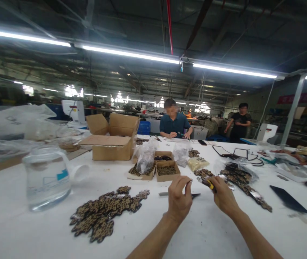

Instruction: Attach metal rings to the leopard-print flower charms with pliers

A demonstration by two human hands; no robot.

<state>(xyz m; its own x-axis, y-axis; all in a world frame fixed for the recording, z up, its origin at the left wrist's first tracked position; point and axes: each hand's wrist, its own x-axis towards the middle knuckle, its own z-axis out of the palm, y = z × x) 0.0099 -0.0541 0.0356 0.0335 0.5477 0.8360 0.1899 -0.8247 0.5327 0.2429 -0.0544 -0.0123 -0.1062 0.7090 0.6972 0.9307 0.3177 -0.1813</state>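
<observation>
1. White tabletop (131,242): cluttered toward L, R & far edges.
2. Co-worker (175,125), teal shirt, at far edge, both forearms on top.
3. Red banner (301,97), R bkgd: characters too blurred to read.
4. Clear plastic bags (13,124), piled at L edge.
5. Open cardboard carton (112,153), L of ctr toward far edge; blocks view behind.
6. Clear pitcher (46,183), nr L edge; blue print, illegible.
7. Patterned pieces (102,212): pile btwn pitcher & L hand, toward near edge; more toward R edge.
8. L hand (179,199): thumb & fingertips pinching tiny bit. R hand (223,196): wrapped round pliers-type tool.
9. Small box (166,172) w/ brass-col. bits, just beyond L hand.
10. Pointed tool (163,194), flat, middle hidden by L hand.
11. Pliers-type tool (208,183), yellow on handle, over tabletop ctr.
12. Tiny bit (191,181), facing tool's tip; too small to ID.
</observation>
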